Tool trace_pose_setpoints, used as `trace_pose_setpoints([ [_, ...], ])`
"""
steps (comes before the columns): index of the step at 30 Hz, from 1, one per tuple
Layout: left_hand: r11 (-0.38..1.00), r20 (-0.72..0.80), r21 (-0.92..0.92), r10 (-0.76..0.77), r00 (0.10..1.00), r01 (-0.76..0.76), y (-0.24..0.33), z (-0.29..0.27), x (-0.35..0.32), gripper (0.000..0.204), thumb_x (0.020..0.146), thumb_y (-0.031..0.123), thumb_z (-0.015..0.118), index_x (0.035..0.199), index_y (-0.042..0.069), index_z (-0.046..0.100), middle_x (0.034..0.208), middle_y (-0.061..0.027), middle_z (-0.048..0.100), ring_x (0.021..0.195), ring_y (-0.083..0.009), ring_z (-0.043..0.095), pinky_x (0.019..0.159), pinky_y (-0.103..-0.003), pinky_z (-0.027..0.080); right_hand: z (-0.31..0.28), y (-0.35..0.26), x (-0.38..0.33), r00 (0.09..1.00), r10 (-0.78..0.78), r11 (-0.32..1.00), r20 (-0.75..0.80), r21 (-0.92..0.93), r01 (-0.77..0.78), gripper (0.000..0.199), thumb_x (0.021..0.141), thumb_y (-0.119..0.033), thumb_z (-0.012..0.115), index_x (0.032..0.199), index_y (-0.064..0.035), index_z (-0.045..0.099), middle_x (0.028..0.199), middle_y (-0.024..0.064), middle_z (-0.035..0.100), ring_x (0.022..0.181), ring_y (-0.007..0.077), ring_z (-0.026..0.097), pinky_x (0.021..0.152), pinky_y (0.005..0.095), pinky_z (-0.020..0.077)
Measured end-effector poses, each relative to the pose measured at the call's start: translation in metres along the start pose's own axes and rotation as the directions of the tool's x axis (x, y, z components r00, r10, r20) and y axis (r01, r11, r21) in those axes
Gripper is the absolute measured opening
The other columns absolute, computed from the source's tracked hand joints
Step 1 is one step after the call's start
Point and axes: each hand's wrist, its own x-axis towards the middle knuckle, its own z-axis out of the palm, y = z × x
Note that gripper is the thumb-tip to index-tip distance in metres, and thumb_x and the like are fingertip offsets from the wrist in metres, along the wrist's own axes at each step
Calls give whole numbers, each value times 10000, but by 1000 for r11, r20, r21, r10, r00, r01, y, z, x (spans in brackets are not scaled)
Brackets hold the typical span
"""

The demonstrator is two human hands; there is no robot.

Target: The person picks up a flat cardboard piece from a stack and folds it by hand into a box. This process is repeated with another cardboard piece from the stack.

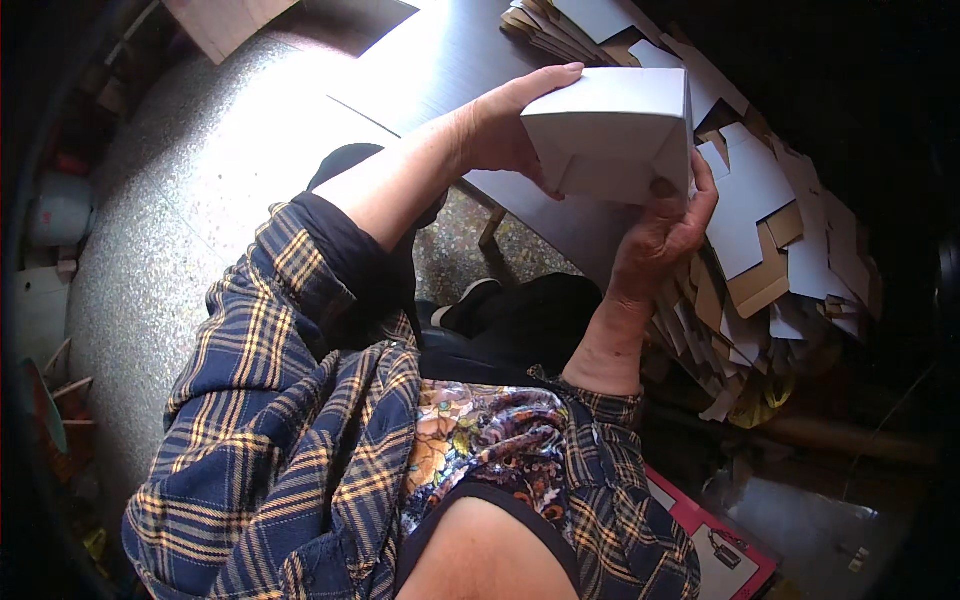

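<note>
A white folded cardboard box (610,135) is held up over the table edge between both of my hands. Against its left side, my left hand (505,125) grips with the thumb along the top edge and fingers underneath. My right hand (665,220) holds the lower right corner, its thumb pressed on the near face and the fingers wrapped round the right side. Flaps and fold lines show on the box's near face. Just right of the box lies a big pile of flat, unfolded white and brown box blanks (740,215).
The grey table (440,65) stretches away beyond my hands. Below is a speckled floor (150,280). At the top left there is a brown carton (225,25). A pink-edged printed box (725,545) lies at the lower right, near my sleeve.
</note>
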Motion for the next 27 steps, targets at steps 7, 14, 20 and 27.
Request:
trace_pose_setpoints([
  [7,943,-27,211,269,963,-258,-11,-10,10,712,861,548,569,1345,44,434,1205,-188,552,1126,-212,555,1028,-387,405,4,23,-6,969,240,952,55,180,-246,786,785,-463,691,1347,3,400,1220,109,460,1097,243,510,964,371,403],
  [14,876,-25,400,304,952,-269,-12,-11,14,831,771,601,640,1331,23,431,1189,-171,548,1114,-228,536,978,-373,429,2,29,-11,973,221,932,64,280,-230,707,819,-394,690,1344,2,432,1261,107,502,1111,219,521,953,373,427],
  [20,700,-93,574,572,815,-426,-11,-21,26,957,706,463,773,1415,36,294,1205,-183,538,1151,-246,518,1012,-371,402,-1,32,-11,943,315,791,108,519,-324,517,881,-381,592,1244,-20,520,1102,67,589,942,155,560,731,302,483],
  [27,718,-232,691,324,917,-79,-20,-34,28,1029,661,476,796,1427,35,268,1249,-225,518,1160,-289,523,979,-377,420,11,70,-30,705,531,436,470,561,-703,586,850,-401,659,1291,-67,468,1169,109,553,1017,259,578,797,394,526],
])
